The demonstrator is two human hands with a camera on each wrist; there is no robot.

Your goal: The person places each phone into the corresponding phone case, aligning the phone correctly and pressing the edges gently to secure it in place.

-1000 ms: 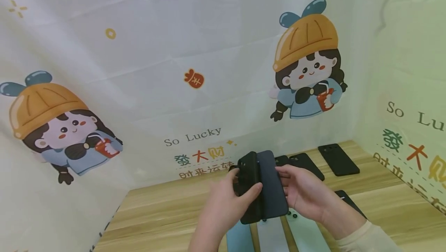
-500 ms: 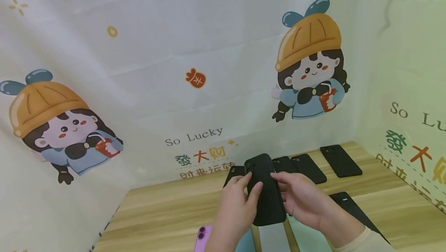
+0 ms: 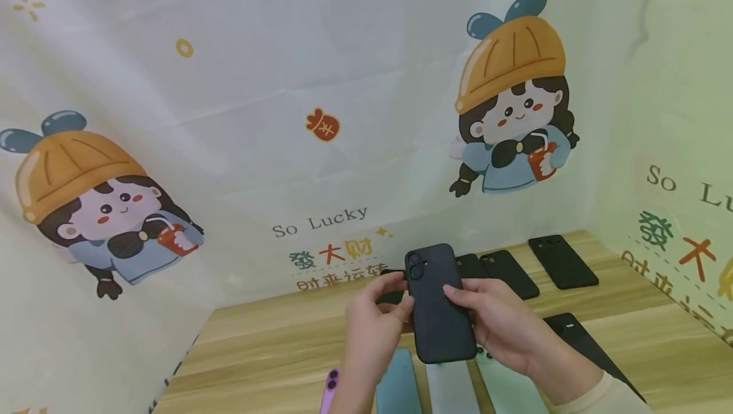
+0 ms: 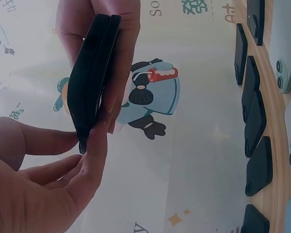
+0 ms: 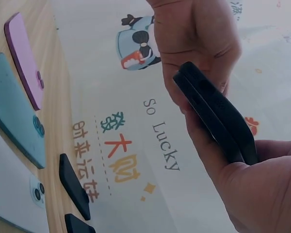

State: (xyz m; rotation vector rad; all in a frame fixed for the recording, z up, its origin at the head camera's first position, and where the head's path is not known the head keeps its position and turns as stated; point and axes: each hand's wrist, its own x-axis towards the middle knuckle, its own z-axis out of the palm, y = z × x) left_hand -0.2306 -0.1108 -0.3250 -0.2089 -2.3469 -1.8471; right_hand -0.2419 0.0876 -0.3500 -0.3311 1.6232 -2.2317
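Observation:
Two dark phone cases lie one against the other, held up above the table. The front one, a navy phone case (image 3: 443,322), shows its back with a pair of camera rings at the upper left. Seen edge-on in the left wrist view, the stacked cases (image 4: 89,73) appear as two thin layers. My left hand (image 3: 375,325) pinches their left edge between thumb and fingers. On the other side my right hand (image 3: 509,322) grips the right edge, thumb laid over the back. The black case behind is mostly hidden by the front one.
Below the hands lie a purple phone (image 3: 329,390), a blue one (image 3: 399,383), a white one (image 3: 452,390) and a green one (image 3: 511,383). Several black cases (image 3: 511,274) line the table's back. Another black case (image 3: 592,350) lies beyond my right wrist. A printed curtain (image 3: 258,166) encloses the table.
The two cases, spread apart like a book a second ago, are closed together. Half a second ago a black face showed in front; now the navy back with camera rings faces me.

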